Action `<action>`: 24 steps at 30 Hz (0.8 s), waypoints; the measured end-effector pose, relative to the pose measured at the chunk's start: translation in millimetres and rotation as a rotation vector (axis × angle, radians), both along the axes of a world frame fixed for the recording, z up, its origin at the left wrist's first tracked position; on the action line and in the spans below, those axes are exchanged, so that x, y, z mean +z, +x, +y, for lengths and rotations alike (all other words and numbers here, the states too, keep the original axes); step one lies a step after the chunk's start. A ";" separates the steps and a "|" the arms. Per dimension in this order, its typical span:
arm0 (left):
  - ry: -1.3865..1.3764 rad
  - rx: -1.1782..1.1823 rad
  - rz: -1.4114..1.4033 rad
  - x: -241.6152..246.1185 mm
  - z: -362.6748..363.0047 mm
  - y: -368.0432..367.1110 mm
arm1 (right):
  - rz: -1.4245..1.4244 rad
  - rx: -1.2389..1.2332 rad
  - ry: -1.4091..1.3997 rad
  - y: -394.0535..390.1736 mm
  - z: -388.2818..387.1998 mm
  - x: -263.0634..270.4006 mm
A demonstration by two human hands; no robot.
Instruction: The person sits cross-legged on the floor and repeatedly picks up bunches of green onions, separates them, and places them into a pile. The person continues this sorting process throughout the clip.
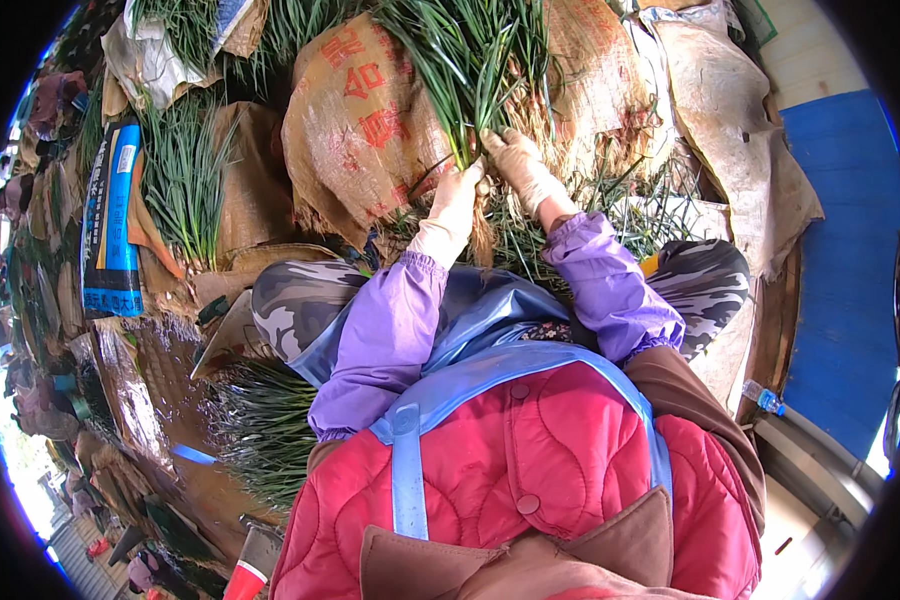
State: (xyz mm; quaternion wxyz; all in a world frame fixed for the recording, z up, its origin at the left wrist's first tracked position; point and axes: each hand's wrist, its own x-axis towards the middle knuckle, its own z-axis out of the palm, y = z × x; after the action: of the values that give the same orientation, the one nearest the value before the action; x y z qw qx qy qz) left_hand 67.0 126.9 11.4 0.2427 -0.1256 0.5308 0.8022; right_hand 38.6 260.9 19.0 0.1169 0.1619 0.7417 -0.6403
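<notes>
My left hand, in a thin pale glove, is closed around the lower stems of a bunch of green onion-like plants. Pale dry roots hang down below it. Beside it on the right, my right hand, gloved too, touches the same stems with its fingertips; how firmly it grips is unclear. The long leaves fan out upward over a woven sack with red printing. Cut leaves and scraps lie beneath and right of my hands.
More green bunches lie at the left and by my left knee. A blue printed bag is at the left. Pale sacking and a blue panel are at the right, with a plastic bottle. People sit at the far left.
</notes>
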 end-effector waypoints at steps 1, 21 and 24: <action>0.009 0.010 0.026 1.7 0.4 -0.8 | -0.011 -0.041 -0.141 -2.6 -1.7 -2.2; 0.157 0.210 0.081 12.4 2.9 -9.2 | 0.083 0.275 1.264 -144.5 82.6 -36.6; 0.150 0.199 -0.022 5.4 -2.7 -14.3 | -0.080 0.134 0.858 -121.3 74.2 -13.1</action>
State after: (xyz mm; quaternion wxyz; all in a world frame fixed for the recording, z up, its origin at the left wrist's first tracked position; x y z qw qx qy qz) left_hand 52.7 124.3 16.8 0.1763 -0.1681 0.4513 0.8585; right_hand -82.8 335.1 5.9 0.1092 0.1722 0.9443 -0.2583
